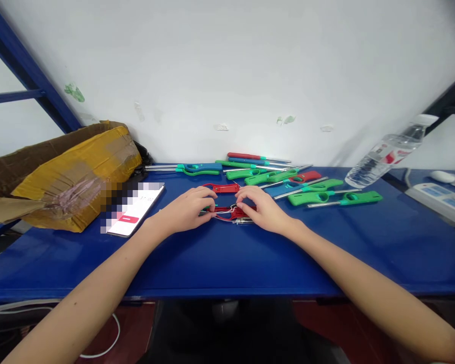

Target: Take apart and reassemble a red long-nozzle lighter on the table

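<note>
An opened red gas lighter lies on the blue table between my hands, its inner parts and thin pale wire exposed. My left hand is closed at its left end, thumb and fingers around it near a bit of teal plastic. From the other side my right hand pinches at the thin wire over the red shell and covers the right end. A silvery part shows along the near edge by my right fingers. Just behind lies a second red shell half, partly hidden by my fingertips.
Several green, blue and red lighters with metal tubes lie along the wall. A phone and a taped cardboard box are at left. At right stand a tilted-looking water bottle and a white device. The table's front edge is near.
</note>
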`<state>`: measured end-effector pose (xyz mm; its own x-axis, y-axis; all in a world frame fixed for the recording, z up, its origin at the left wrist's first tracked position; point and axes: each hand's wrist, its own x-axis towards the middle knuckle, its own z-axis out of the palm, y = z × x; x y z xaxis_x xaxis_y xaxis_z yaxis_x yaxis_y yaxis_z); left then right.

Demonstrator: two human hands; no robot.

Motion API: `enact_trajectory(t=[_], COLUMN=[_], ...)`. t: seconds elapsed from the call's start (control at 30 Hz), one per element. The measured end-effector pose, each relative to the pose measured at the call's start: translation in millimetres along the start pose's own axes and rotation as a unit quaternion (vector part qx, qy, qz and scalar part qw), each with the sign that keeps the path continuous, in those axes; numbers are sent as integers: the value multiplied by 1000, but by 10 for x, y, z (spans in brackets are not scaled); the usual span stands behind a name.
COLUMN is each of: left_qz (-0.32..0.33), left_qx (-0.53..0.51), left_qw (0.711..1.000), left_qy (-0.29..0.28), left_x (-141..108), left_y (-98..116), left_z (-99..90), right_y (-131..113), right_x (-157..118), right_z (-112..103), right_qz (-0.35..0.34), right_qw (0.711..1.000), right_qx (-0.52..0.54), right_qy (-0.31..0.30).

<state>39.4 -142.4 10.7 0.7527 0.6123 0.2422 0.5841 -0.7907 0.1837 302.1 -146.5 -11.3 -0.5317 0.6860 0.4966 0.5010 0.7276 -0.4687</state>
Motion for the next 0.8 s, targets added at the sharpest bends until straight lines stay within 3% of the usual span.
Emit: enact_trajectory(t=[0.2, 0.4, 0.6, 0.8], left_qz=[21, 20, 18, 8], left_qx=[14, 14, 1, -16], left_qw=[1000, 999, 998, 999], left_qy=[19, 35, 54, 50], left_x=[21, 24, 50, 82], left_y=[10, -60, -45, -65], left_z=[44, 109, 244, 304], right_y=[-54, -30, 3, 17], right_x=[-7, -18, -20, -6], right_z=[-9, 12, 27, 35], right_qz=[34, 19, -12, -15], right_qw=[999, 999, 999, 999], right_qx=[-2, 0, -27, -36], right_qy=[13, 26, -19, -5])
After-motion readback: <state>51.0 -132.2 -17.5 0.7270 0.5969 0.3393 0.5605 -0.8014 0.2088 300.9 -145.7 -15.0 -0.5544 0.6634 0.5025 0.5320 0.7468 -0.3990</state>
